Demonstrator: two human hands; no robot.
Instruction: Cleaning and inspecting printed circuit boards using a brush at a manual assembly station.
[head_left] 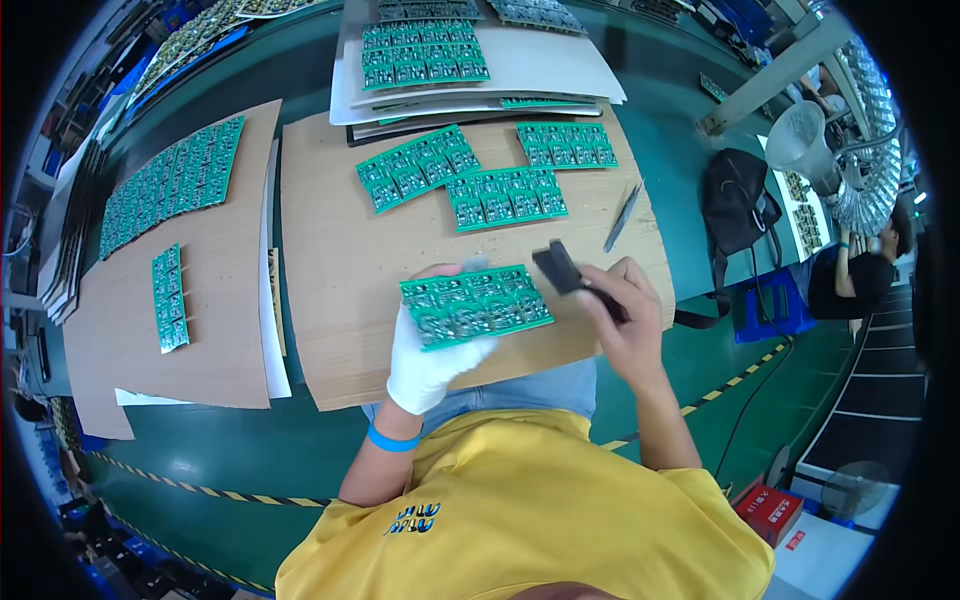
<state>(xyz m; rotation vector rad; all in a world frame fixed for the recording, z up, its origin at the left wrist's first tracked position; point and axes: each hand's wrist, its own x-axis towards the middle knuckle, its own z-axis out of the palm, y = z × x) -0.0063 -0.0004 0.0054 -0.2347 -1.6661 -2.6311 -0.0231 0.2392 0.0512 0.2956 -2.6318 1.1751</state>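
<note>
My left hand (425, 365), in a white glove with a blue wristband, grips a green circuit board panel (477, 303) from beneath, tilted toward me above the cardboard. My bare right hand (632, 318) is closed round the handle of a black brush (558, 268). The brush head is raised just off the panel's right end, apart from it; its bristles are not clear. Beyond my hands lie three more green panels: a slanted one (418, 167), a middle one (507, 198) and a right one (567, 145). Metal tweezers (623, 217) rest at the cardboard's right side.
To the left, another cardboard sheet (230, 330) bears a large group of green boards (172, 185) and a narrow panel (170, 298). Stacked sheets with boards (425, 52) stand at the back. On the right are a black bag (740, 200), a fume duct (800, 140) and another person (860, 270).
</note>
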